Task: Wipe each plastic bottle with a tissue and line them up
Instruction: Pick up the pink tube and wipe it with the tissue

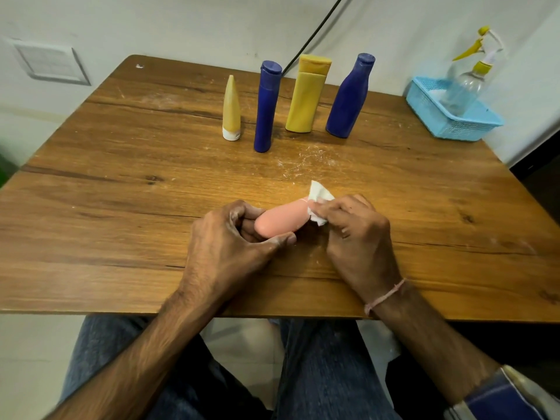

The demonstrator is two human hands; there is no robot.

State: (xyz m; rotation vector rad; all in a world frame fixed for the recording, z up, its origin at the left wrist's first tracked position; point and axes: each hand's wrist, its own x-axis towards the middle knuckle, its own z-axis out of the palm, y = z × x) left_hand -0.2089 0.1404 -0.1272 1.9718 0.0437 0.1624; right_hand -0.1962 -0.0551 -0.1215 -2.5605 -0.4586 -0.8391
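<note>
My left hand [233,241] grips a small pink bottle [280,220] lying sideways just above the wooden table [121,183]. My right hand [354,234] presses a crumpled white tissue [318,201] against the bottle's far end. Behind them a row of upright bottles stands on the table: a yellow cone tube with a white cap [231,109], a slim blue bottle [266,106], a yellow flat bottle [307,93] and a wider blue bottle [350,97].
A light blue mesh basket [454,122] at the table's right back corner holds a clear spray bottle [466,86] with a yellow trigger. A black cable [315,34] runs down the wall behind the row. My knees sit under the near edge.
</note>
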